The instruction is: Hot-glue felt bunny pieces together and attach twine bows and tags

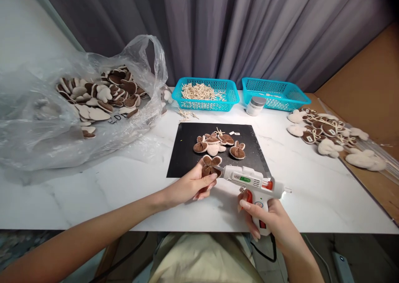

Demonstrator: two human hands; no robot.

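Observation:
Pinched in my left hand (196,181) is a brown plush piece (212,162) with a cream fuzzy edge and ear-like lobes. My right hand (264,216) grips a white hot glue gun (246,177) by its handle, fingers around the red trigger. The nozzle points left and meets the brown plush piece, or nearly so; contact is hard to tell. Just behind, on a black mat (183,158), lie several similar brown and cream pieces (237,151), one with its cream side up (214,149). Two small white labels (234,133) and a cord bow (219,131) lie near them.
A clear plastic bag (124,146) of plush pieces spreads at left. A blue basket (205,105) of cord bows and another blue basket (280,104) stand behind, with a grey-lidded jar (255,107). Labelled, bow-tied pieces (330,129) pile at right. A black cable (271,258) hangs below the table edge.

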